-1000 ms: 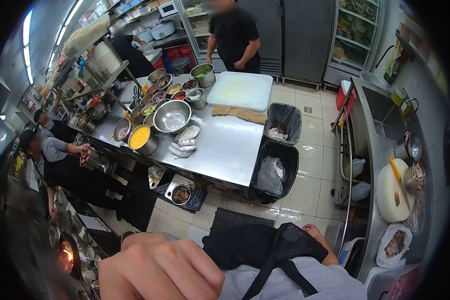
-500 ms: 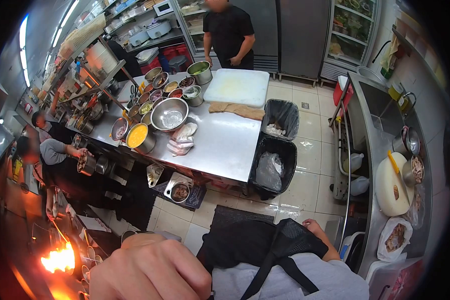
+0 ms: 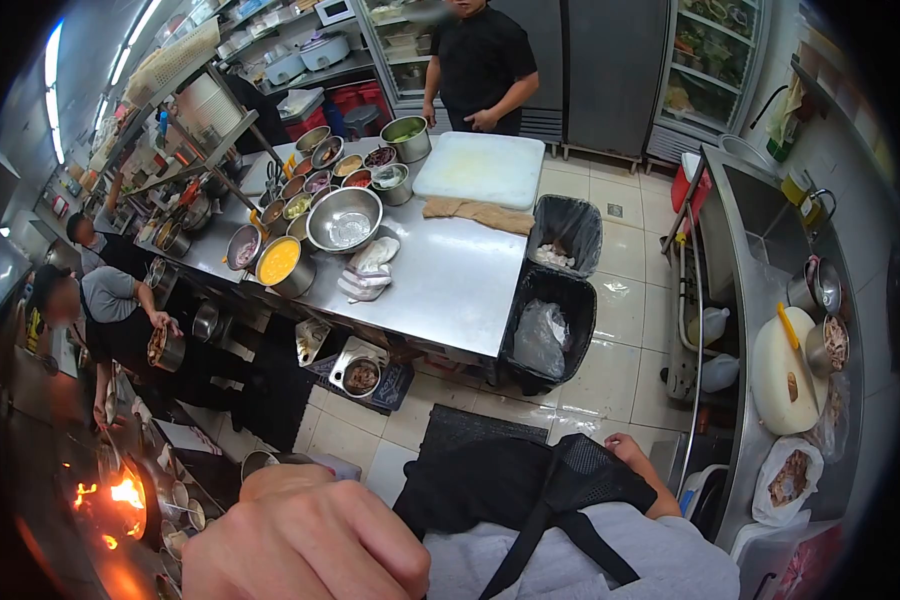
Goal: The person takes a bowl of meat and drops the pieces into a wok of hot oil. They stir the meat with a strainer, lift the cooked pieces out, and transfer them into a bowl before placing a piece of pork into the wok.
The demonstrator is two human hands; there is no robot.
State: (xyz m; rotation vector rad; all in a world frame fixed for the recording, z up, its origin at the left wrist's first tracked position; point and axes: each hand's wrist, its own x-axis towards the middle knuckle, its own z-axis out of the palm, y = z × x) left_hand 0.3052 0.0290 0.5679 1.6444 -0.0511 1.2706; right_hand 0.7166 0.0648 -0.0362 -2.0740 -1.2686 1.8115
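My left hand (image 3: 305, 535) is raised very close to the camera at the bottom left, its knuckles toward me and its fingers curled. Whatever lies inside that grip is hidden. Lower down, past the black apron (image 3: 480, 485), my right hand (image 3: 622, 446) hangs by my side. It is small in view, its fingers look loosely apart, and no object shows in it. Neither hand touches the steel worktable (image 3: 450, 290), where a large steel bowl (image 3: 345, 222), a pot of yellow liquid (image 3: 280, 262) and a crumpled cloth (image 3: 370, 270) stand.
Two lined bins (image 3: 553, 335) stand at the table's end. A white cutting board (image 3: 478, 170) is on the table. On the right are a sink counter and a round board (image 3: 782, 375) with a yellow-handled knife. Flames (image 3: 125, 492) burn at the left beside a co-worker (image 3: 120, 310) holding a pot.
The flames at the left have shrunk, and a pan shows there more clearly. The co-worker's pot has tilted. The person behind the table has shifted slightly right. My hands are almost unmoved.
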